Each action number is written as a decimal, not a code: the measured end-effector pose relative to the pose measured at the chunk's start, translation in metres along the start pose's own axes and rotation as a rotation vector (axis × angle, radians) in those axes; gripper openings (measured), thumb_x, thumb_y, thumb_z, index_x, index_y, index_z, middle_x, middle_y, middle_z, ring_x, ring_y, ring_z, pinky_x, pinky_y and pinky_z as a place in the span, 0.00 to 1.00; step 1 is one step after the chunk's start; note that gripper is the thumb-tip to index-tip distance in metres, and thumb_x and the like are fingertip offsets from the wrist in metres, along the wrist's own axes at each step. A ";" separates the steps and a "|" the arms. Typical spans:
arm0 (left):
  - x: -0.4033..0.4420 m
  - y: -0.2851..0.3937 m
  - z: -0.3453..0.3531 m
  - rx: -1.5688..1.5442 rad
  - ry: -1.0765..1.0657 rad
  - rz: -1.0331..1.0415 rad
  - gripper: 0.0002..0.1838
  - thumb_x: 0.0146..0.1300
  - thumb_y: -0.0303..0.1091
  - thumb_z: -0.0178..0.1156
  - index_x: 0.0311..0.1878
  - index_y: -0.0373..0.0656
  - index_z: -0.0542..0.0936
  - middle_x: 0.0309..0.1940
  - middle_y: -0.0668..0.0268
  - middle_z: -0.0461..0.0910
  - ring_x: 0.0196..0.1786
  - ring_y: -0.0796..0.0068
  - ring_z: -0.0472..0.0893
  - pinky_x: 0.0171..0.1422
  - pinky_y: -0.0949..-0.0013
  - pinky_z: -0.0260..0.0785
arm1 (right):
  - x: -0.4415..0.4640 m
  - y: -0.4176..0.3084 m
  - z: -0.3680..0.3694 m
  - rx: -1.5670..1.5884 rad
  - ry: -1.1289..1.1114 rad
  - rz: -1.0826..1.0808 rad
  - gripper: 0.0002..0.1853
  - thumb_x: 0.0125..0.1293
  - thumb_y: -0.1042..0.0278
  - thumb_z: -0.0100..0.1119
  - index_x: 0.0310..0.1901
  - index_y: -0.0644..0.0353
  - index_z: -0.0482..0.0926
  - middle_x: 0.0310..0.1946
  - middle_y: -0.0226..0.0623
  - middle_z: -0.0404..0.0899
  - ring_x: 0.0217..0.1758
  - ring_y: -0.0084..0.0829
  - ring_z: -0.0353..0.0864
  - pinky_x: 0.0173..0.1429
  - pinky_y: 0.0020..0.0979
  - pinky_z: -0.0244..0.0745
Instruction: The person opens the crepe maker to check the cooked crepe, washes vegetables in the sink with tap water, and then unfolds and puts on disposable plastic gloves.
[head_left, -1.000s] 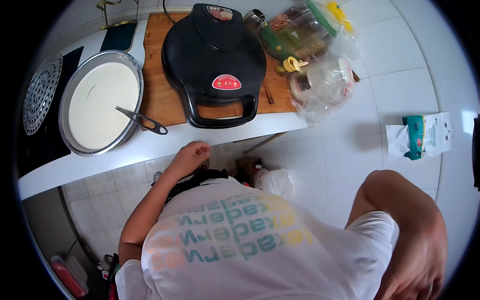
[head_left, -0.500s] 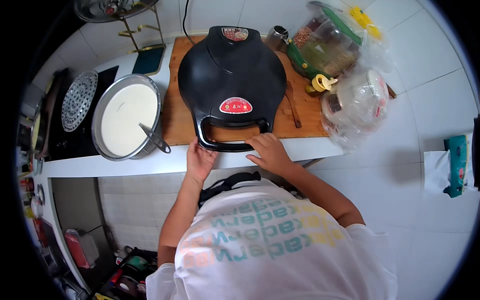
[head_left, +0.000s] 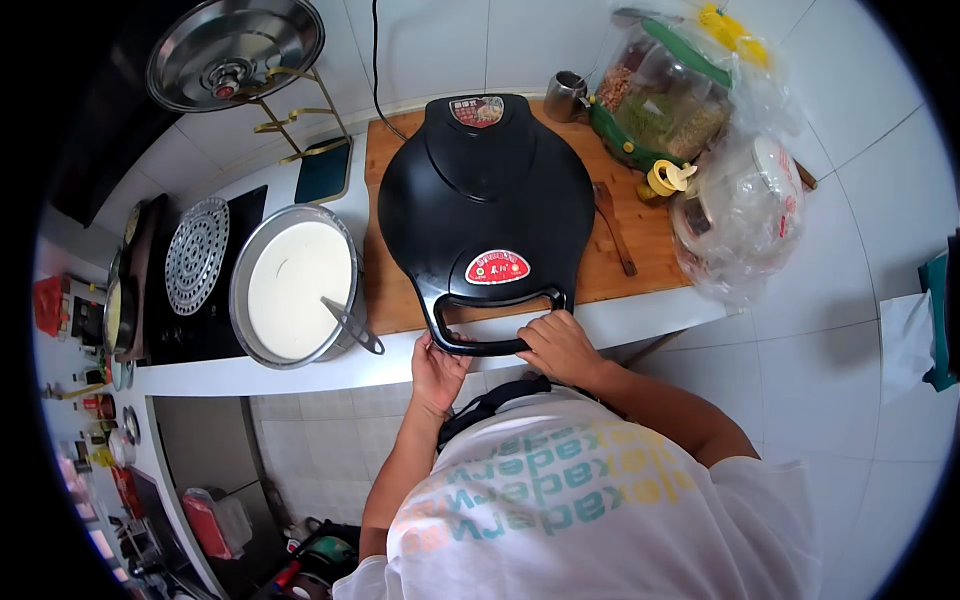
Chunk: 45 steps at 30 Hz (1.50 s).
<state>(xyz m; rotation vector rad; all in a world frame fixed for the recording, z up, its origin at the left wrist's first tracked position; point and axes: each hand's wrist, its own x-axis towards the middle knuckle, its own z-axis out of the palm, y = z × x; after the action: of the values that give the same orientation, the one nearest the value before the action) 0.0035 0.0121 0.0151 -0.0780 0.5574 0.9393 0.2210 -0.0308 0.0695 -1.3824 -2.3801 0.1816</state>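
A black round electric griddle lies with its lid down on a wooden board. Its loop handle points toward me, past the counter's edge. At the left corner of that handle my left hand, palm turned up, has its fingers closed around the underside, partly hidden. My right hand grips the right side from above, fingers curled over the bar. To the left, a metal pot holds white batter, and a ladle rests in it, its handle over the rim.
A perforated steamer plate lies on the black cooktop. Behind it, a pot lid leans on a gold rack. Right of the griddle are a wooden spatula, a metal cup, a green-lidded grain container and a bagged white container.
My head view has shifted, so the counter and everything on it sit lower and farther right. Both hands stay on the griddle handle, and its lid remains down.
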 end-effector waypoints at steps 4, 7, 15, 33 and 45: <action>0.004 0.008 -0.006 0.068 0.034 -0.061 0.17 0.63 0.48 0.45 0.34 0.42 0.73 0.31 0.62 0.77 0.42 0.65 0.76 0.51 0.61 0.69 | 0.001 0.000 0.001 -0.036 0.022 -0.022 0.15 0.49 0.58 0.58 0.34 0.57 0.71 0.29 0.31 0.69 0.34 0.30 0.67 0.42 0.30 0.58; 0.006 0.016 -0.012 0.114 0.007 -0.112 0.17 0.64 0.47 0.44 0.36 0.42 0.73 0.34 0.59 0.77 0.46 0.63 0.75 0.52 0.60 0.68 | 0.003 0.000 0.002 -0.096 0.045 -0.040 0.14 0.50 0.55 0.57 0.32 0.55 0.71 0.26 0.30 0.66 0.33 0.28 0.66 0.42 0.29 0.58; 0.004 0.031 -0.008 0.252 -0.040 -0.202 0.18 0.65 0.45 0.41 0.42 0.41 0.72 0.40 0.56 0.76 0.49 0.62 0.75 0.55 0.59 0.67 | 0.003 -0.002 0.004 -0.120 0.105 -0.042 0.14 0.49 0.55 0.57 0.32 0.56 0.71 0.28 0.30 0.68 0.32 0.28 0.66 0.41 0.29 0.59; 0.007 0.041 -0.019 0.539 -0.006 -0.219 0.16 0.63 0.51 0.46 0.39 0.49 0.73 0.31 0.74 0.75 0.32 0.81 0.74 0.37 0.76 0.64 | -0.004 -0.001 0.016 -0.075 0.251 0.005 0.16 0.46 0.55 0.60 0.34 0.55 0.72 0.33 0.30 0.70 0.38 0.30 0.67 0.46 0.32 0.59; -0.003 0.036 -0.022 0.633 0.150 -0.094 0.14 0.61 0.50 0.50 0.33 0.49 0.72 0.24 0.74 0.71 0.25 0.84 0.70 0.27 0.81 0.61 | -0.034 -0.012 -0.004 -0.013 0.362 0.354 0.16 0.47 0.66 0.60 0.39 0.56 0.72 0.39 0.35 0.69 0.44 0.35 0.68 0.50 0.34 0.59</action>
<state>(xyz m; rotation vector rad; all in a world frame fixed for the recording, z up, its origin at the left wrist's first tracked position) -0.0348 0.0249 0.0038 0.3941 0.9591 0.6348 0.2277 -0.0669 0.0681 -1.6743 -1.8388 0.0061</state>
